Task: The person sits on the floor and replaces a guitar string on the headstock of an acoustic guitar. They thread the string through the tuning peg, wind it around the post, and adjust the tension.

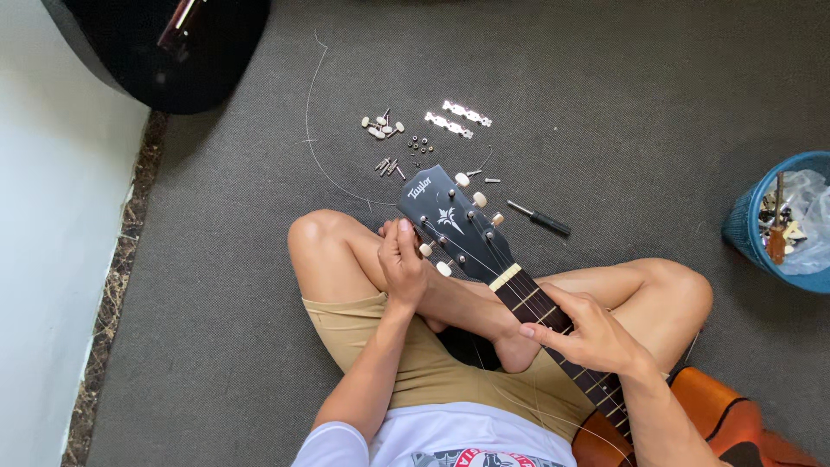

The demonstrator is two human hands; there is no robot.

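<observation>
left hand (402,259) on tuning peg (425,250); right hand (588,333) gripping guitar neck (529,298)

- Soft, even daylight is filling the scene, and the grey carpet (605,86) is showing clearly.
- Faint shadows are lying under the legs.
- Two metal plates (458,119) are glinting brightly.
- The white wall (52,259) is looking slightly washed out.
- Focus is staying sharp; wide-angle stretching is showing near the edges.

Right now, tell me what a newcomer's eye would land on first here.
The dark guitar headstock at centre, lying across the seated person's crossed legs, left hand at its tuning pegs and right hand on the neck. Beyond it, small metal parts and a screwdriver lie on the grey carpet.
</observation>
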